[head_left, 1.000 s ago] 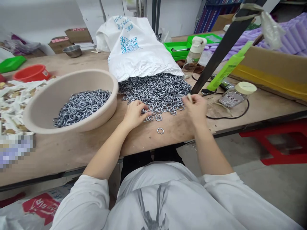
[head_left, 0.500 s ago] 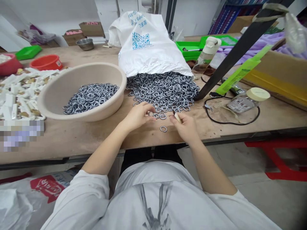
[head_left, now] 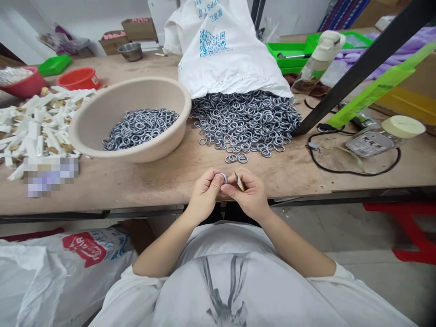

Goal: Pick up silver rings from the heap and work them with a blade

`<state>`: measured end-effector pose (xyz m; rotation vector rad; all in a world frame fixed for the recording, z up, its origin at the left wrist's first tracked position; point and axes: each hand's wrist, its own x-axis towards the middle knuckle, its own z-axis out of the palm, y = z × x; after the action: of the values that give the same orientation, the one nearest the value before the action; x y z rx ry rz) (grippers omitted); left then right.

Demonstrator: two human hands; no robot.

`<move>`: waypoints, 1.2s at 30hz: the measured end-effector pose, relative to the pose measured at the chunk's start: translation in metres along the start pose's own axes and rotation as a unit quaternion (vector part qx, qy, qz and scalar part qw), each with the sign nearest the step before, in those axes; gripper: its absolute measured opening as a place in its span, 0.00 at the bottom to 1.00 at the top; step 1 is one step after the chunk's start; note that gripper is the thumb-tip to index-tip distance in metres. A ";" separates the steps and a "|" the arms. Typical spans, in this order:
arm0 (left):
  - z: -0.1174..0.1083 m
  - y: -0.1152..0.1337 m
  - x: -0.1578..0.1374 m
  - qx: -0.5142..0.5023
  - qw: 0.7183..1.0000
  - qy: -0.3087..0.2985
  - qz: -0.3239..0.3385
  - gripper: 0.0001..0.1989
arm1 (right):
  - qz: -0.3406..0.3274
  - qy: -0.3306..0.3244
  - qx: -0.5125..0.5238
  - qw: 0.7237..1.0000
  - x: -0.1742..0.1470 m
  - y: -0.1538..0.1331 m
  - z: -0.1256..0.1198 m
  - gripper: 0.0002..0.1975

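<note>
One tub (head_left: 165, 147), ten o'clock from left hand (head_left: 206, 193), held ring heap (head_left: 141, 128), seemingly finished share. Left thumb and finger pinched single ring (head_left: 224, 178), apparently in progress. Bigger heap (head_left: 247, 120), one o'clock, lay at mouth of sack (head_left: 231, 68), probably remainder. Right hand (head_left: 250, 193), three o'clock, clasped small tool (head_left: 239, 181) beside single ring; contact unclear.

Rings (head_left: 248, 121) — glossy metal, basin (head_left: 129, 96) — smooth matt plastic

Loose white top (head_left: 282, 295), softly creased | wide sleeves (head_left: 136, 286), same white, finishing right around the elbows | dark grey ribbon-like print (head_left: 223, 306) streaking down the front | black trousers (head_left: 235, 213) peeking under the tabletop's (head_left: 153, 181) near edge
</note>
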<state>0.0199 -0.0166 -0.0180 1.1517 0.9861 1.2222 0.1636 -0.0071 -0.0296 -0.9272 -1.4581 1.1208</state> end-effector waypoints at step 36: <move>-0.016 0.000 -0.003 -0.116 0.985 -0.008 -0.128 0.19 | 0.042 -0.030 -0.433 0.900 0.019 0.017 -0.060 0.15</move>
<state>0.0042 -0.0182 -0.0203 0.8244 0.9209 1.0855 0.2193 0.0252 -0.0391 -1.5782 -2.0255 0.5155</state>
